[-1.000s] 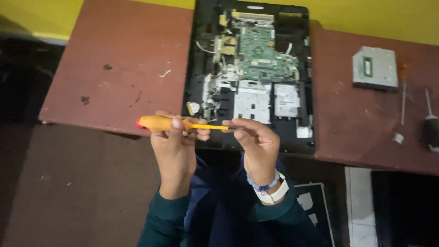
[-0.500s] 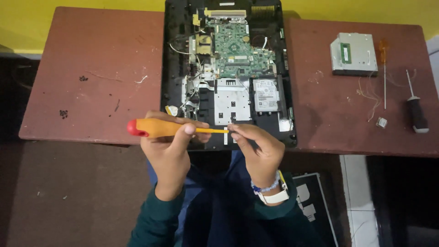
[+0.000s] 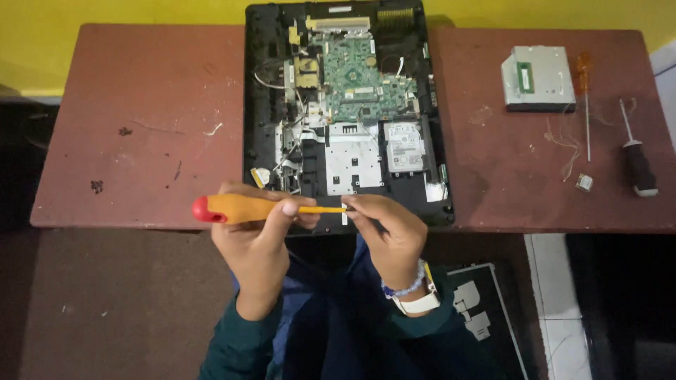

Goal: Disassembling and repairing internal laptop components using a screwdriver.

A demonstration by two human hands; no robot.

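Orange plastic with a red butt cap, that's the screwdriver (image 3: 264, 209) in play here, held flat across the near edge of the desk (image 3: 141, 127), just in front of the opened laptop (image 3: 345, 112). The left hand (image 3: 257, 236) has its grip wrapped shut around the fat handle, thumb on top, while the right hand (image 3: 387, 232) pinches the tip end of the thin shaft between fingertips; can't tell if there's a tiny screw or bit caught in that pinch, it's too small. I'd guess the driver is light and rigid, and the smooth handle is the obvious place to hold it, since the bare shaft is skinny and probably a bit slippery. The laptop itself lies belly-up with its green mainboard (image 3: 362, 77), a silver hard drive (image 3: 403, 146) and loose ribbon cables exposed, so that stuff looks fragile and not something to lean on. Off to the right, well apart from the hands, sit a grey optical drive (image 3: 539, 79), a thin orange-handled screwdriver (image 3: 584, 98) and a black-handled screwdriver (image 3: 637, 158).
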